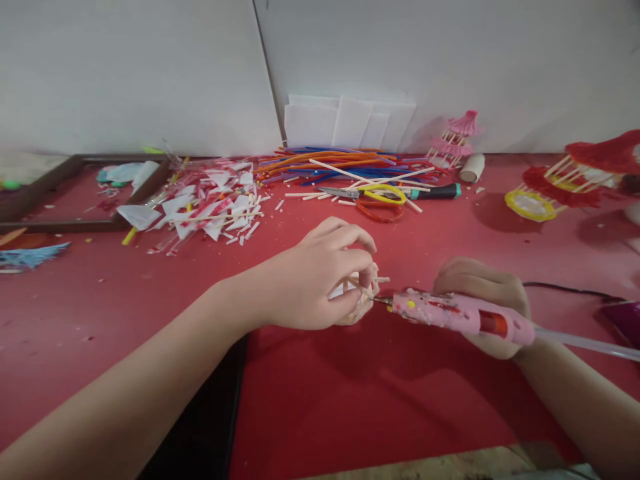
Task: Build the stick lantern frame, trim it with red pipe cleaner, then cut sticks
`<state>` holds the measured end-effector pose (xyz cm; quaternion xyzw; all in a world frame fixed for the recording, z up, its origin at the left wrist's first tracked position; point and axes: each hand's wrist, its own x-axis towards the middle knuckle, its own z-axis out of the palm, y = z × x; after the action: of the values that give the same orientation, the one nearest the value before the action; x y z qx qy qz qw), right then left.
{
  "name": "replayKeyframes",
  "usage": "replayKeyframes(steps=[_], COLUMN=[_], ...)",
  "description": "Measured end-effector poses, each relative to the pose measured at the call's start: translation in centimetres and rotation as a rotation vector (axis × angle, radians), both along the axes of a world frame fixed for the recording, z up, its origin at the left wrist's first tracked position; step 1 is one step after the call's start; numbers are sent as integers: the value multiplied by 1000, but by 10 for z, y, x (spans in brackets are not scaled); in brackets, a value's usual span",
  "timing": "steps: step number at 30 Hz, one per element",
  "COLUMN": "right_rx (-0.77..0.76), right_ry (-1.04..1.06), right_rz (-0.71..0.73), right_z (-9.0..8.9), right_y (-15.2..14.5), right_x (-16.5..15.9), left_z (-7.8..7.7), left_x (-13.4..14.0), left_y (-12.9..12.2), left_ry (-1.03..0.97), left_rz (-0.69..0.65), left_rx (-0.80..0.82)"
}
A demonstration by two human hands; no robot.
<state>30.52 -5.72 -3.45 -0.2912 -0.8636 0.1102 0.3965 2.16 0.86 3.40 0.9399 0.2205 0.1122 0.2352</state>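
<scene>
A pink glue gun (455, 315) lies across my right hand (483, 287), its fingers wrapped round the grip. A clear glue stick (590, 344) runs out of its back end. The metal nozzle points left, at the edge of a small pale structure of wooden sticks (367, 308), touching or almost touching it. My left hand (320, 277) bends over that structure from above, with thumb and fingers closed on a thin stick at its rim. Most of the structure is hidden beneath the hand; a white patch shows inside.
Scissors (380, 200), a green-black tool handle (440, 192), loose sticks and coloured pipe cleaners (330, 163) lie behind. Scraps (215, 200) heap at the left, near a brown frame (85, 225). Small pagoda-like models (575, 173) stand at the right. A black cord (570, 288) runs right.
</scene>
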Motion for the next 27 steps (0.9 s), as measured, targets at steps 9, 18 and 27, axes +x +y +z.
replayKeyframes(steps=[9, 18, 27], right_rx=[0, 18, 40], right_ry=[4, -8, -13], right_rz=[-12, -6, 0], right_z=[1, 2, 3], right_y=[0, 0, 0], right_x=[0, 0, 0], left_z=[1, 1, 2], left_x=[0, 0, 0], left_y=[1, 1, 2], left_ry=[-4, 2, 1], left_rz=[-15, -8, -15], left_rx=[35, 34, 41])
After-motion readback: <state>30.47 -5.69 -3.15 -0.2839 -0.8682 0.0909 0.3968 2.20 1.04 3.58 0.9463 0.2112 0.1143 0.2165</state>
